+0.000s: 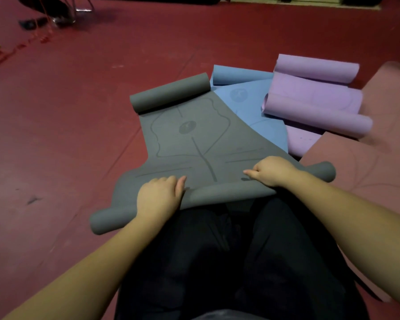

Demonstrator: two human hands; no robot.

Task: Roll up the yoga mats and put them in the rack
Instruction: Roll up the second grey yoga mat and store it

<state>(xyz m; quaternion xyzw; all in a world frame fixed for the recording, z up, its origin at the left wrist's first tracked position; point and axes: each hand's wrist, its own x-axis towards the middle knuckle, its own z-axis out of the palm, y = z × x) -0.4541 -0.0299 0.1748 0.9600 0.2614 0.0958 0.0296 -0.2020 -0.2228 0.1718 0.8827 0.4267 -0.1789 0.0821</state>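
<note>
My left hand (158, 196) and right hand (271, 170) curl their fingers over the near rolled edge of the grey foam yoga mat (194, 137), which lies on the dark red floor (79, 112), overlapping a blue mat (256, 105).

I count four yoga mats: one grey mat (194, 139), one blue mat (252, 100), one purple mat (314, 98), one pink mat (356, 162).

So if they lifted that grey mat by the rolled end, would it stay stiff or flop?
Probably flop: the grey mat bends and drapes where the left hand and right hand grip its near roll. It likely springs back too, since its far end curls up untouched. A finished roll could roll away on the smooth red floor.
</note>
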